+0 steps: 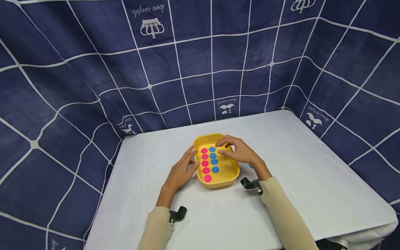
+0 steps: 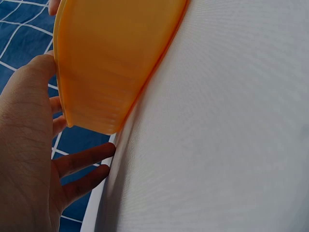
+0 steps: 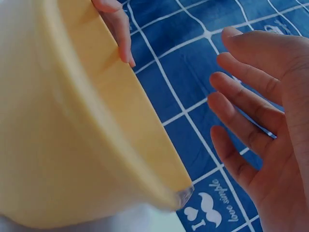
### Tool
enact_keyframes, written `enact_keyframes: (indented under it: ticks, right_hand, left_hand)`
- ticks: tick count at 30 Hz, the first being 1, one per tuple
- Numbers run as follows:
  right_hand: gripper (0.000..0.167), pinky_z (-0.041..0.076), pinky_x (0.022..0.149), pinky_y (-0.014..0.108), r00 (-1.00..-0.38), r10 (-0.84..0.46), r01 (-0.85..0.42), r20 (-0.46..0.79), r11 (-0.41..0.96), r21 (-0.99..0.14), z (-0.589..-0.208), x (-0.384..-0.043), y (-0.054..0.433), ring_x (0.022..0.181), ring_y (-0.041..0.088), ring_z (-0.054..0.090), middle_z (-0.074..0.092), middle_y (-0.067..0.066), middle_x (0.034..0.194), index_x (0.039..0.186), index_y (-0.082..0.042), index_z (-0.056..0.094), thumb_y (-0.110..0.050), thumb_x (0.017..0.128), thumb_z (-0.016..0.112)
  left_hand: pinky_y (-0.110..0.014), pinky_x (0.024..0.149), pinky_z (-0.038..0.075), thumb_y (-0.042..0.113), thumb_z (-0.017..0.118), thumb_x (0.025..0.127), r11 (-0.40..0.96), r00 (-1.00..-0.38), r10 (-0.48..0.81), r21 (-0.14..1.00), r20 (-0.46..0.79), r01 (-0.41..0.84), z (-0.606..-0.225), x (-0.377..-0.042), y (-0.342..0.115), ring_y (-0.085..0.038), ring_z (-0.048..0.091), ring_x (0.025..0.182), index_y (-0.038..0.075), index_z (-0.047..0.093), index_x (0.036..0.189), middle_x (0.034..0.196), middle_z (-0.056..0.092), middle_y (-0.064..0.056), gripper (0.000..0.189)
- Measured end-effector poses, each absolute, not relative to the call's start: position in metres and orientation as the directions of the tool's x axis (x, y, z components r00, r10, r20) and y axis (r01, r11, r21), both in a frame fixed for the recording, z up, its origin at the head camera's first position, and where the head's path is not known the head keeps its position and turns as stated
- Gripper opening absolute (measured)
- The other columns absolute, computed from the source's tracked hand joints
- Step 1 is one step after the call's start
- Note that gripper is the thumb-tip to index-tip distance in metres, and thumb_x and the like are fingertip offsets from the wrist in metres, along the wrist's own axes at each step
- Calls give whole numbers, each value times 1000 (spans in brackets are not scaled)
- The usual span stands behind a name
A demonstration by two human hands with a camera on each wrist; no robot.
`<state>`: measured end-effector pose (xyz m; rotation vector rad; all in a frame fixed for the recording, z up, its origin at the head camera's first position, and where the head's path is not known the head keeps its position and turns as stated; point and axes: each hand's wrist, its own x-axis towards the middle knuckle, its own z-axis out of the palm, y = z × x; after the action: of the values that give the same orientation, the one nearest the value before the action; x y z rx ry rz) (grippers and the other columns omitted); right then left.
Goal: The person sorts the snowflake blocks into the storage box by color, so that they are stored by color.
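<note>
A yellow plastic basin (image 1: pixel 223 177) stands on the white table. On its floor, pink snowflake discs (image 1: pixel 205 163) form a column at the left. Beside them runs a column of blue snowflake discs (image 1: pixel 214 161). My left hand (image 1: pixel 182 170) rests at the basin's left rim, thumb and fingers spread and loosely bent; in the left wrist view its thumb (image 2: pixel 41 65) touches the rim. Over the basin's right side hovers my right hand (image 1: pixel 239 151). The right wrist view shows its fingers (image 3: pixel 246 104) apart, with nothing between them.
Another blue disc (image 1: pixel 251 166) lies on the table right of the basin, partly hidden by the right wrist. White cloth covers the table (image 1: pixel 150 163). A dark blue curtain with white grid lines (image 1: pixel 193 83) hangs behind and along both sides.
</note>
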<state>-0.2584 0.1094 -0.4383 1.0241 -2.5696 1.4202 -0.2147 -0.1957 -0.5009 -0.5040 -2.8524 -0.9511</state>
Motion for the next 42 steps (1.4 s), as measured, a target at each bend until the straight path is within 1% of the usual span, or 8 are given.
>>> enact_keyframes:
  ticks: [7,14,19,22,26,33,37,42]
  right_hand:
    - [28,55,103,56,-786,-513,-562,346,357,-746,-446,-254,119,118,29,65,73,1,123,123,-11,77,-22,98,82]
    - [24,56,103,52,-815,-462,-541,350,393,-743,-454,-249,136,120,22,65,73,1,125,121,-12,78,-19,99,81]
    - [26,55,104,54,-836,-418,-526,356,425,-736,-459,-248,152,122,25,65,73,3,127,123,-7,77,-17,100,80]
    - [25,54,104,53,-851,-387,-510,356,441,-738,-461,-248,161,123,25,65,73,2,128,122,-10,78,-20,99,81]
    - [26,54,104,54,-870,-346,-484,352,460,-744,-463,-247,172,124,26,64,72,3,129,123,-11,78,-24,100,80]
    - [29,53,106,56,-903,-292,-428,316,523,-737,-462,-245,190,124,30,63,72,7,130,124,-10,77,-23,99,82]
    - [33,53,107,57,-920,-252,-392,301,555,-734,-462,-245,204,123,33,63,70,9,133,127,-9,76,-23,98,82]
    - [34,51,108,58,-931,-205,-365,302,566,-739,-463,-245,221,123,35,62,69,11,134,129,-8,75,-23,99,82]
  left_hand:
    - [-56,101,56,52,58,109,749,-934,284,558,217,357,-502,-214,-195,-16,69,121,32,47,162,175,21,25,58]
    - [-57,101,56,50,60,109,750,-932,291,553,219,364,-503,-216,-196,-17,69,122,29,48,163,176,19,25,59]
    - [-56,102,56,50,59,109,749,-929,297,550,219,369,-502,-216,-196,-17,69,122,31,46,163,176,21,23,59]
    - [-56,102,56,51,59,109,749,-930,299,551,215,368,-502,-216,-196,-16,68,122,31,46,163,176,22,22,59]
    - [-57,102,56,54,57,109,751,-931,298,551,210,364,-502,-216,-195,-17,69,123,30,46,163,176,21,22,60]
    - [-58,103,55,51,59,109,752,-932,297,549,210,364,-504,-216,-195,-18,69,123,30,46,164,176,20,23,60]
    - [-58,103,55,50,59,109,748,-932,295,556,211,363,-504,-217,-195,-19,69,123,28,46,164,177,21,21,60]
    - [-55,102,56,53,56,110,755,-933,297,548,203,360,-503,-217,-194,-17,69,122,31,45,164,177,21,22,60]
